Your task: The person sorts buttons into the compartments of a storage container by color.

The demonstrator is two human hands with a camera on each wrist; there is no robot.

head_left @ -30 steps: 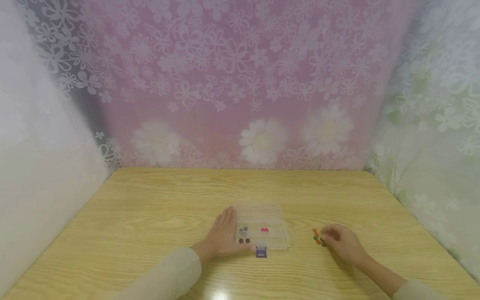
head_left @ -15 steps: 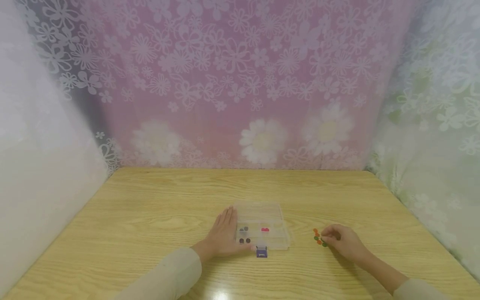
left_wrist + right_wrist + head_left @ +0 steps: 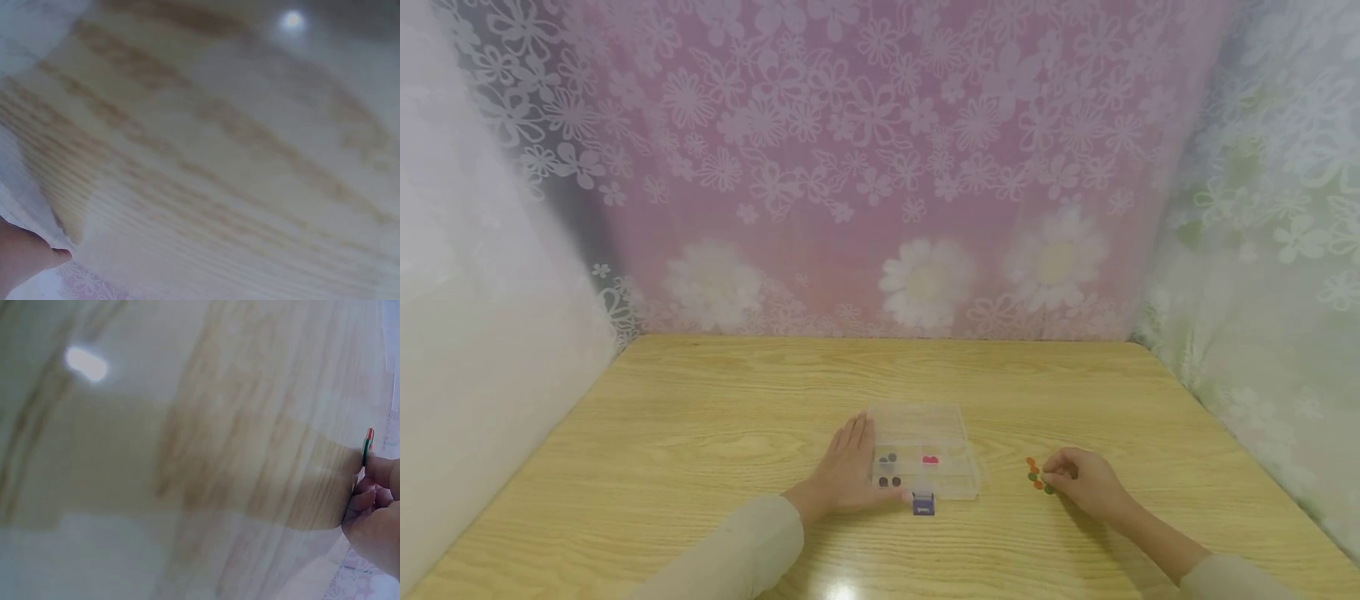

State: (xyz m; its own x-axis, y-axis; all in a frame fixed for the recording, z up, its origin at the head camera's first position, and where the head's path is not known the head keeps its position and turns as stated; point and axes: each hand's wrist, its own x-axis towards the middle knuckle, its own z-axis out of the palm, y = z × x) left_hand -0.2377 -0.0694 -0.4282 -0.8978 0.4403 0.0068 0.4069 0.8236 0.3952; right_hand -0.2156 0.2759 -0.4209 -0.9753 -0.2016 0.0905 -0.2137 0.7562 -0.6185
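Observation:
A clear plastic compartment box (image 3: 951, 487) lies on the table with its lid raised at the back and a purple latch (image 3: 923, 505) in front. Dark discs (image 3: 891, 482) and pink-red pieces (image 3: 930, 460) sit in separate compartments. My left hand (image 3: 848, 475) rests along the box's left side, fingers straight, thumb reaching along the front edge. To the right of the box is a small cluster of orange discs (image 3: 1031, 462) and green discs (image 3: 1032, 477). My right hand (image 3: 1086, 487) has thumb and forefinger brought together at this cluster; whether a disc is between the tips is hidden.
The wood-grain table (image 3: 715, 392) extends around the box on all sides. A pink flowered curtain (image 3: 850, 167) hangs behind its far edge. Pale cloths (image 3: 490, 350) hang along both sides.

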